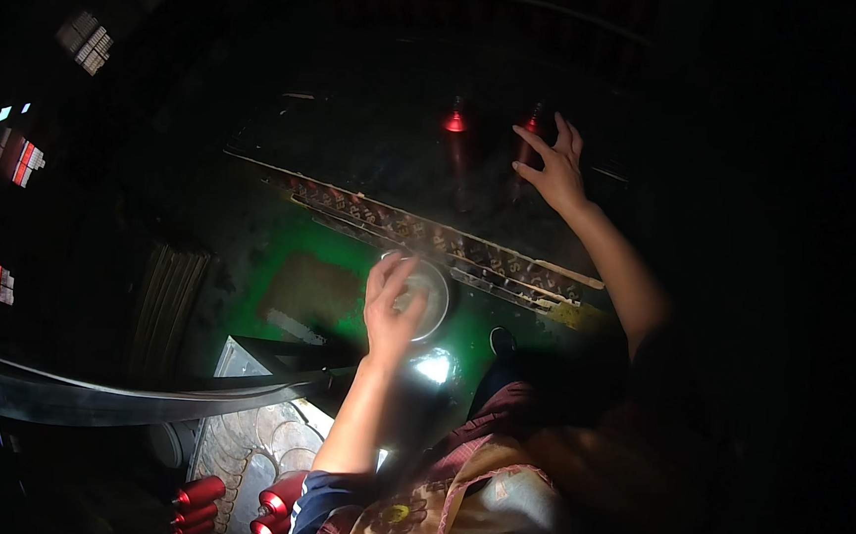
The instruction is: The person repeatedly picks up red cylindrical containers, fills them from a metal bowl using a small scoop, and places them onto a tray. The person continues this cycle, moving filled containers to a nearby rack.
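Note:
On the dark table, my right hand [559, 174] is at a shiny red bottle-shaped piece [529, 147] with a narrow top. Its thumb and fingers are spread around the piece; whether the fingertips touch it I cannot tell. A second red piece [455, 123] stands upright to the left. My left hand [391, 309], slightly blurred, is over a round pale-rimmed container [444, 306] below the table's near edge. Its fingers are bent and apart, with nothing visible in them. The container's contents are mostly hidden by that hand.
A worn table edge [421, 229] crosses the middle. Several more red pieces [199, 494] lie at lower left by a metal surface [267, 434] with ring marks. A long curved strip [141, 403] extends left of my left forearm. Green floor [285, 257] shows beneath; much is dark.

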A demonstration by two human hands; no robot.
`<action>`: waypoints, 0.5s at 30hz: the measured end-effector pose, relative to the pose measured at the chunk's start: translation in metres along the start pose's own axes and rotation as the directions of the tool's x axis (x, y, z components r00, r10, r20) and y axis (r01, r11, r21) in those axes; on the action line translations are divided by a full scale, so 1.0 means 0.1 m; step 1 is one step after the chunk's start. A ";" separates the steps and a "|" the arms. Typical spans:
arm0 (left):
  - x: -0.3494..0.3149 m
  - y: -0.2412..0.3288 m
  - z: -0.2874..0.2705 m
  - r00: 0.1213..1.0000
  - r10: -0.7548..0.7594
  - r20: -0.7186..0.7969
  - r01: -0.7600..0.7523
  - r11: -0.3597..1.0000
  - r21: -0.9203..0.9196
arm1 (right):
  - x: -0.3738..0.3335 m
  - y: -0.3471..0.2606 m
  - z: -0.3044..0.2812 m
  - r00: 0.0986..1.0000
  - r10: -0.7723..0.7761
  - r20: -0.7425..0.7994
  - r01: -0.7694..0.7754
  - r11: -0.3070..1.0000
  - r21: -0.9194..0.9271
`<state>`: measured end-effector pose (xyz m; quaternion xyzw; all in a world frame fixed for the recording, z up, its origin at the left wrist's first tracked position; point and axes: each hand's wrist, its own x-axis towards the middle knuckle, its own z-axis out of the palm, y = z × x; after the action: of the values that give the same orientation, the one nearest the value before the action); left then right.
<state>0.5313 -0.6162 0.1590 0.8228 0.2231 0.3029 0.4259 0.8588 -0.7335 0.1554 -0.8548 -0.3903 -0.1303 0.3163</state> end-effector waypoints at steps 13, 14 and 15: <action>2.74 -0.65 1.47 0.971 0.237 -0.007 -0.216 0.897 0.385 | 0.56 0.95 0.24 0.999 0.021 0.030 -0.030 0.945 0.326; 2.68 -0.73 1.38 0.968 0.247 -0.047 -0.218 0.919 0.329 | 0.56 1.00 0.21 0.998 0.053 -0.016 -0.044 0.933 0.357; 2.60 -0.81 1.25 0.959 0.267 -0.098 -0.232 0.934 0.273 | 0.54 1.05 0.18 0.993 0.087 -0.076 -0.052 0.923 0.380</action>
<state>0.7955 -0.4806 0.1145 0.8710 0.1822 0.3770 0.2570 0.9731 -0.7422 0.1211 -0.7843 -0.3626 -0.0806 0.4970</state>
